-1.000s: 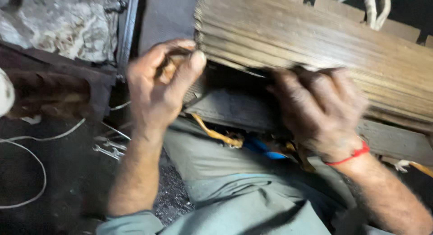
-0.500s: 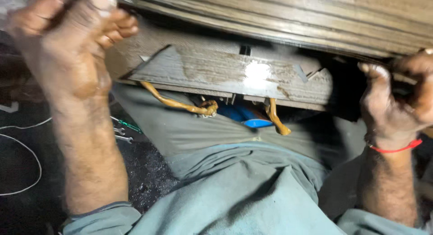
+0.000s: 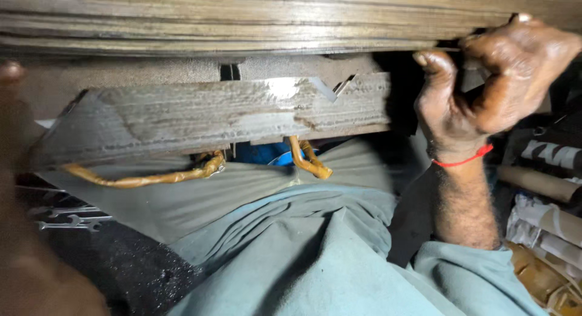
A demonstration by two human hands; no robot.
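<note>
My right hand (image 3: 485,89), with a red thread at the wrist, is curled around the lower right edge of a stack of long wooden boards (image 3: 242,19) that spans the top of the view. My left hand (image 3: 18,170) is a blurred shape at the far left edge, close to the camera; what it holds cannot be made out. Below the stack a worn grey wooden plank (image 3: 212,116) lies across my lap. An orange-yellow cord (image 3: 151,178) hangs under the plank, with a loop (image 3: 309,161) near a blue object (image 3: 260,153).
My legs in grey-green cloth (image 3: 291,243) fill the lower middle. Several metal spanners (image 3: 70,219) lie on the dark floor at the left. Rolled paper tubes and boxes (image 3: 545,213) are piled at the right.
The view has moved in closer under the boards. My left hand has dropped from the upper left to the left edge and blurred. My right hand stays on the boards' right edge.
</note>
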